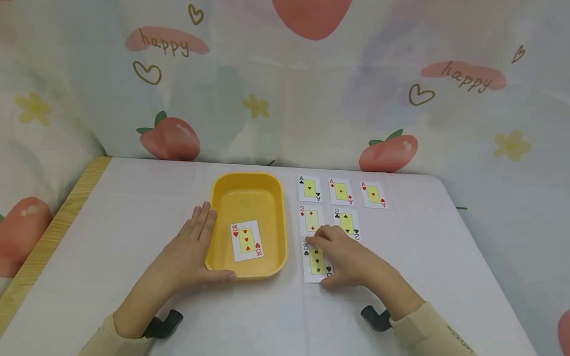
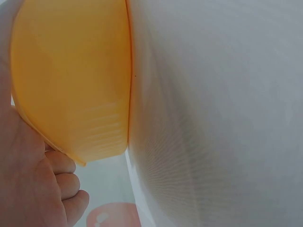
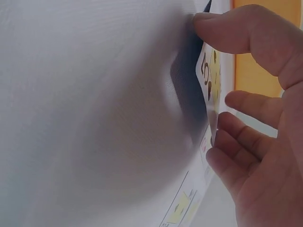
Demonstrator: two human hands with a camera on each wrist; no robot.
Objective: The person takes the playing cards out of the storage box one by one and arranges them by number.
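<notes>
My right hand (image 1: 350, 259) holds the three of spades playing card (image 1: 315, 263) by its edges, thumb at the near end and fingers at the far end. In the right wrist view this card (image 3: 208, 78) is slightly bent and casts a dark shadow on the white cloth. My left hand (image 1: 184, 253) lies against the yellow plastic tray (image 1: 284, 242), with straight fingers along its left side and the thumb at its near rim. Inside the tray is a three of hearts card (image 1: 246, 240), face up.
Right of the tray, a back row has a black ace (image 1: 309, 188), an ace of diamonds (image 1: 340, 191) and an ace of hearts (image 1: 373, 195). Before them lie a two of diamonds (image 1: 310, 219) and a black two (image 1: 345, 219), partly behind my right hand. A patterned curtain (image 1: 318, 104) hangs behind.
</notes>
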